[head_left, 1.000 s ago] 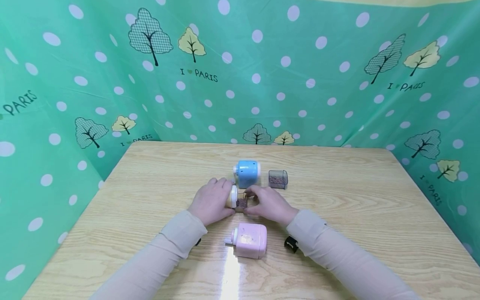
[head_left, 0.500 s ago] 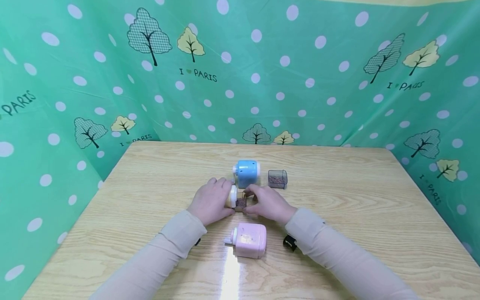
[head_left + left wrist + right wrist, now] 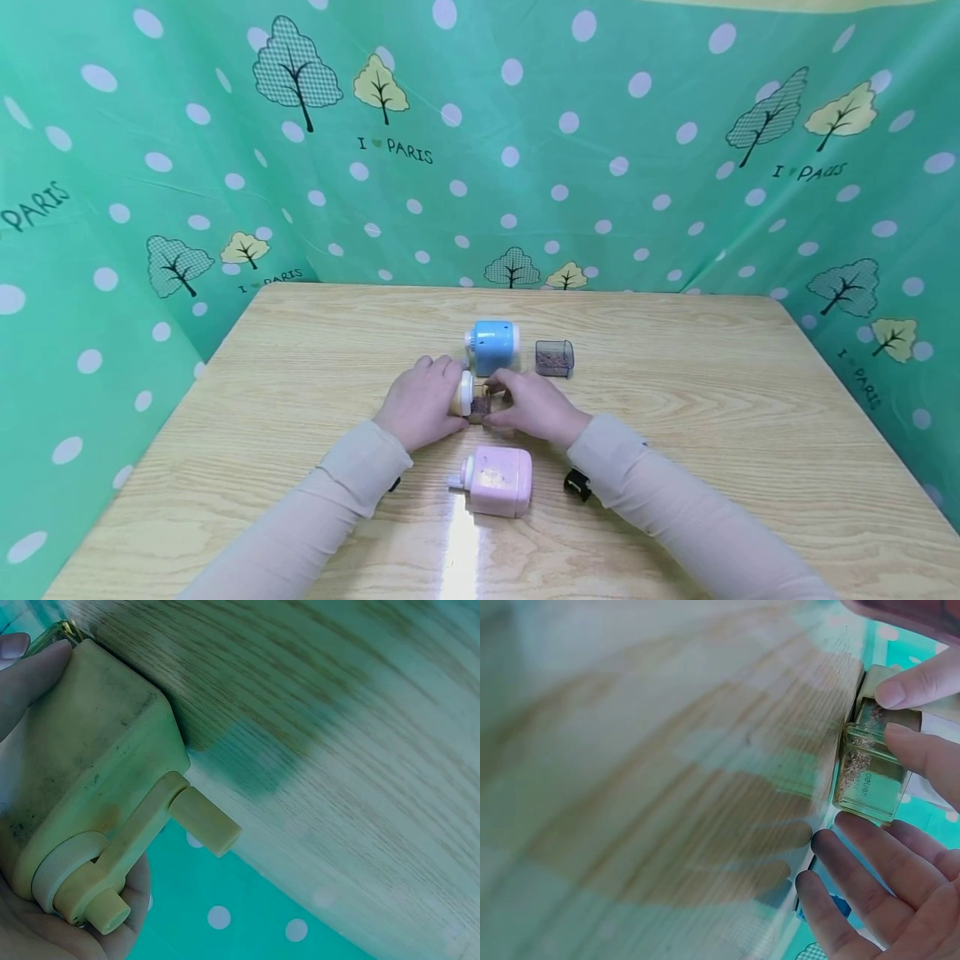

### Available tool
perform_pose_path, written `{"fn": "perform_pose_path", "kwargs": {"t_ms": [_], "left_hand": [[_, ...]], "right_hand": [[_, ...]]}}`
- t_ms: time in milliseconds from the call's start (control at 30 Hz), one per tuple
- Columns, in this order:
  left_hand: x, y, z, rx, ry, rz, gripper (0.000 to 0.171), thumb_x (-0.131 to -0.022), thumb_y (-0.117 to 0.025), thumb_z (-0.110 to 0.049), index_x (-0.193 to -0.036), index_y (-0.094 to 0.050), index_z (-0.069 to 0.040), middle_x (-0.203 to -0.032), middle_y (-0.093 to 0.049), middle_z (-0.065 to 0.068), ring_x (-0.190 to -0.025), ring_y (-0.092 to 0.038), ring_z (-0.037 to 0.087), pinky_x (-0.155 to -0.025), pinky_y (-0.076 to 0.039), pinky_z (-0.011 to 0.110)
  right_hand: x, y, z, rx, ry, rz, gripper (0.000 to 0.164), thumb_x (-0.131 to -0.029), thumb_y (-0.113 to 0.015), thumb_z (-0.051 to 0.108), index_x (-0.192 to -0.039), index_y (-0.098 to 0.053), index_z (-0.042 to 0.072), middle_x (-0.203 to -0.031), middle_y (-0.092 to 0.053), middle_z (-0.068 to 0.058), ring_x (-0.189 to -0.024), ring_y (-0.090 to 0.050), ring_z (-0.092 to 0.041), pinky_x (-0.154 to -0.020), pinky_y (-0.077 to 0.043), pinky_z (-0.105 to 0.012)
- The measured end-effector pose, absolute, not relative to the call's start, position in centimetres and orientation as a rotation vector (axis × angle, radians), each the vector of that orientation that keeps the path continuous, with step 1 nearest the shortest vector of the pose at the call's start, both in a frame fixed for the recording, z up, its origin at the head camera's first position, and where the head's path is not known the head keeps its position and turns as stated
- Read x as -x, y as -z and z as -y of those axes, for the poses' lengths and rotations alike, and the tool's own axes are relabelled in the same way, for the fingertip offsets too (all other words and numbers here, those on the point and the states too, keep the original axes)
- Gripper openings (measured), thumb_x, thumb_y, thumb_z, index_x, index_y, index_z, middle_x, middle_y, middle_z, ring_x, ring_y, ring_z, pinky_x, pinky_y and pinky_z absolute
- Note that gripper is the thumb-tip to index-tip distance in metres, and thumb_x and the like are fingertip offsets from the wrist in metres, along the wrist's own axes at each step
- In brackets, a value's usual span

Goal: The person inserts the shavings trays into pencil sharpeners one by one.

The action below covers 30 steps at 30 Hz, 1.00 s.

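Observation:
A yellow crank pencil sharpener [image 3: 97, 742] lies in the grip of my left hand [image 3: 423, 404], fingers over its body. Its crank handle [image 3: 206, 821] sticks out past the palm in the left wrist view. From the sharpener's other end projects a clear amber shavings drawer [image 3: 866, 780] with shavings inside, partly out of the body. My right hand [image 3: 538, 408] pinches this drawer, thumb on one side and fingers on the other. In the head view most of the yellow body is hidden under the left hand; its pale rim [image 3: 467, 393] shows.
Just behind the hands stands a blue pencil sharpener [image 3: 495, 346]. A clear dark drawer [image 3: 554, 358] holding shavings sits to its right. Nearer the front is a pink pencil sharpener [image 3: 498, 481], its crank to the left. A green patterned cloth [image 3: 420, 200] hangs behind the wooden table [image 3: 675, 358].
My right hand and the amber drawer have edged slightly left, toward the yellow sharpener. The left hand keeps its grip, and the other sharpeners stay in place.

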State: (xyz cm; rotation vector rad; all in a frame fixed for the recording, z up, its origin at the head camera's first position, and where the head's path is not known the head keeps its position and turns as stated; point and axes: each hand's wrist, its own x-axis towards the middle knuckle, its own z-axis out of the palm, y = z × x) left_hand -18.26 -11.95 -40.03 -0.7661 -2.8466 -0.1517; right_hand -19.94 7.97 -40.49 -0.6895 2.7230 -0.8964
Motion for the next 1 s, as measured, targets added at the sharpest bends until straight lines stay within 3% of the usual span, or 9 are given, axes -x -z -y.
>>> {"fn": "perform_pose_path", "kwargs": {"t_ms": [1000], "left_hand": [[18.19,40.00,11.94,0.768,0.136,2.844,0.072,-0.066,-0.087,-0.043,-0.118,-0.061,-0.001,-0.102,-0.065,0.010,-0.081,-0.055,0.024,-0.068,-0.054,0.037]], "right_hand": [[20.41,40.37,-7.46,0.766,0.854,-2.727,0.052,-0.076,-0.084,0.027,-0.117,-0.067,0.001,-0.113,-0.074,-0.014,-0.088,-0.066,-0.020,-0.078,-0.056,-0.036]]}}
